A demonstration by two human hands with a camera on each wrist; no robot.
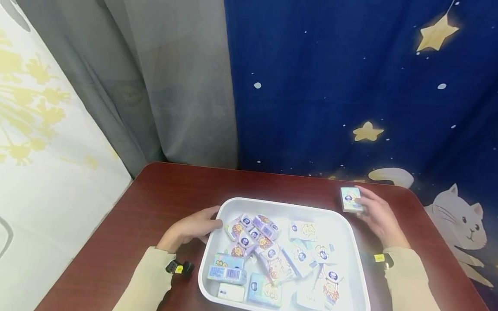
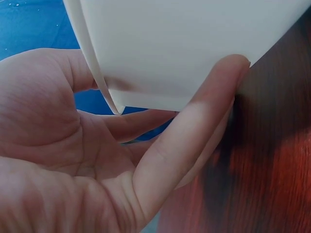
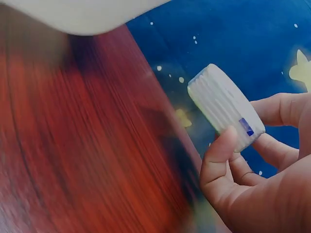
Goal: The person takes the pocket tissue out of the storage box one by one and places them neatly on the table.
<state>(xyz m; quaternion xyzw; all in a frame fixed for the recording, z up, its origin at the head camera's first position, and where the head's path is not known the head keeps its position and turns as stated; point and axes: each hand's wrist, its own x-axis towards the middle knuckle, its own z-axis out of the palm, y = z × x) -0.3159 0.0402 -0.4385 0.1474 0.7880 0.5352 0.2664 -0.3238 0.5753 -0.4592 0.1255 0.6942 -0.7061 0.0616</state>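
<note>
A white plastic tray [image 1: 288,205] holding several small tissue packs stands at the front of the table. My left hand [image 1: 194,225] grips its left side in the head view. Close up in the left wrist view, the thumb goes over the rim and the fingers lie against the outer wall [image 2: 150,53]. Right of the tray, my right hand [image 1: 379,214] pinches a pale blue and white tissue pack [image 1: 350,199] between thumb and fingers. The right wrist view shows that pack [image 3: 218,104] raised, its ribbed side toward the camera.
Inside the tray, purple packs [image 1: 237,250] cluster at upper left. Blue packs [image 1: 264,289] lie at lower left, paler ones [image 1: 303,231] toward the right. The dark red table [image 1: 179,185] ends at a blue star curtain [image 1: 295,108] and a grey curtain [image 1: 186,86].
</note>
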